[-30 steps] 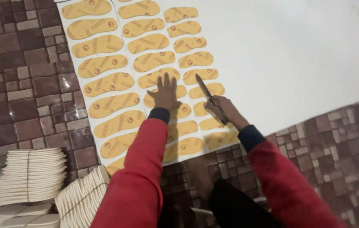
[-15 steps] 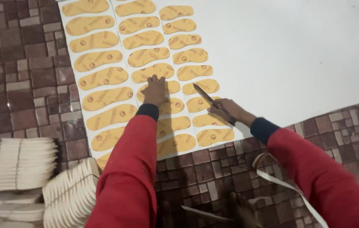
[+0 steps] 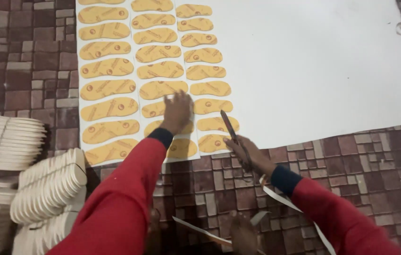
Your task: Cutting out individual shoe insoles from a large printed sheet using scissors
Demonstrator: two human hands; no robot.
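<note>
Sheet, white and wide, lies flat on a brown tiled floor, its left part printed with three columns of yellow sole shapes. The left hand rests palm down on the middle column near the sheet's lower edge, fingers spread and flat, pressing the sheet and gripping nothing. The right hand sits just past the lower edge, over the tiles, fingers curled tight around the handle of a knife; the slim blade slants up and away from the hand, over the sheet beside the lowest shapes of the right column. Whether the tip touches the sheet cannot be told. Both arms wear red sleeves with dark cuffs. Thin white strips lie on the tiles under the right forearm. Stacks of pale cut soles stand at the left, off the sheet.
</note>
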